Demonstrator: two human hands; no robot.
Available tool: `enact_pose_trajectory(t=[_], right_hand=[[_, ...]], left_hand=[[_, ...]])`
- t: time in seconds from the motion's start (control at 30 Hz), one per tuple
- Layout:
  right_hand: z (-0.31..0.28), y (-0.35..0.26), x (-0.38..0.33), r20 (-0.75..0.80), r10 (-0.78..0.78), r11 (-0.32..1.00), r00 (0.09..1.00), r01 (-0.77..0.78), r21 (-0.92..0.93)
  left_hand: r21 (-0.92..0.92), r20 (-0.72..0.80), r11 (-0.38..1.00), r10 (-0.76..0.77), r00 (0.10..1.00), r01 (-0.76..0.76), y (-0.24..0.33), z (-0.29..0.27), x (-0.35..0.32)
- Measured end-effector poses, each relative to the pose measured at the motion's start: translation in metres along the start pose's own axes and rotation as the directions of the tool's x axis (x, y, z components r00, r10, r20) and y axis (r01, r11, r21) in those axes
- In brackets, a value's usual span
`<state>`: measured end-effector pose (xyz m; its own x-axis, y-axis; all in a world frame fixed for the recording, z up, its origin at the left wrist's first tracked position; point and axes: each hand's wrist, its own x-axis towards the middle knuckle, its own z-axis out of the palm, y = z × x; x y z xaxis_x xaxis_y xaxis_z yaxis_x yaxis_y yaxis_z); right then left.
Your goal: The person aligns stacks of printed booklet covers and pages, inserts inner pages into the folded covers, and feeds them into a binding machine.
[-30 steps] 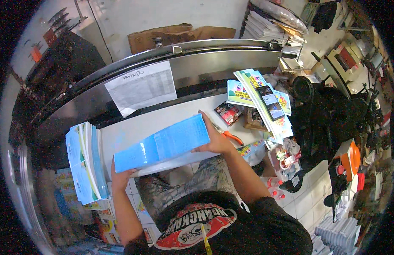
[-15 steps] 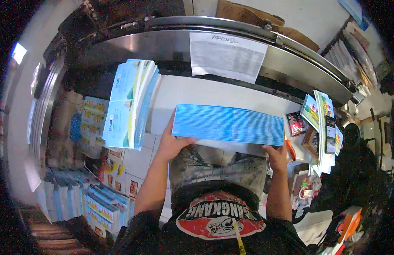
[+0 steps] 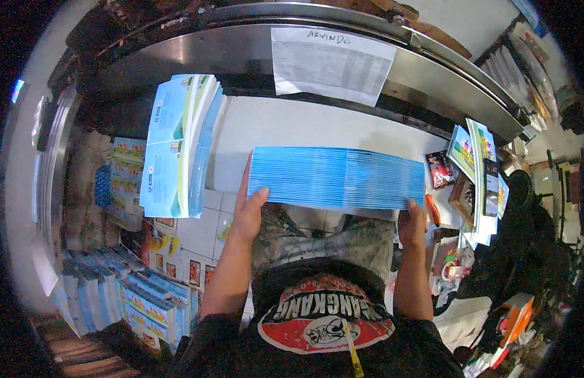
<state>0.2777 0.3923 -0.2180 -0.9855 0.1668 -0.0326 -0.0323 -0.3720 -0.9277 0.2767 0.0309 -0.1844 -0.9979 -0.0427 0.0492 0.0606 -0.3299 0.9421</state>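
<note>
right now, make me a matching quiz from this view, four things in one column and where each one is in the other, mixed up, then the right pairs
Things
1. blue stack
2. paper sheet
3. phone
4. booklet pile

Places
A. on the right-hand booklets
B. at the left end of the table
C. between left hand and right hand
D. against the metal panel

Pairs: 1-C, 2-D, 3-A, 4-B

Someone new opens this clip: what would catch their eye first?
The eye likely goes first to the blue stack at the centre, held at its ends by the left hand and the right hand. Next come the printed sheets piled at the left end of the white table, and the white paper on the metal panel beyond it.
</note>
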Motion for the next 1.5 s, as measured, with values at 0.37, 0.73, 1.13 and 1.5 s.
enact_pose_trajectory(t=[0.37, 0.73, 1.13, 1.5], right_hand=[[0.026, -0.032, -0.015, 0.052, 0.059, 0.946, 0.997, -0.039, -0.322], [-0.007, -0.002, -0.01, 0.082, 0.109, 0.908, 0.991, -0.066, -0.414], [0.009, -0.019, -0.004, 0.183, -0.013, 0.87, 0.983, 0.101, -0.482], [0.017, -0.022, 0.001, 0.221, -0.106, 0.915, 0.969, 0.182, -0.359]], left_hand=[[0.361, 0.074, 0.932, -0.005, 0.997, -0.022, 0.01, 0.004, -0.002], [0.736, 0.099, 0.661, 0.11, 0.989, -0.147, 0.0, 0.005, 0.001], [0.522, -0.044, 0.849, -0.075, 0.996, 0.087, 0.011, 0.013, -0.007], [0.423, -0.122, 0.896, -0.09, 0.988, 0.134, 0.001, 0.0, -0.015]])
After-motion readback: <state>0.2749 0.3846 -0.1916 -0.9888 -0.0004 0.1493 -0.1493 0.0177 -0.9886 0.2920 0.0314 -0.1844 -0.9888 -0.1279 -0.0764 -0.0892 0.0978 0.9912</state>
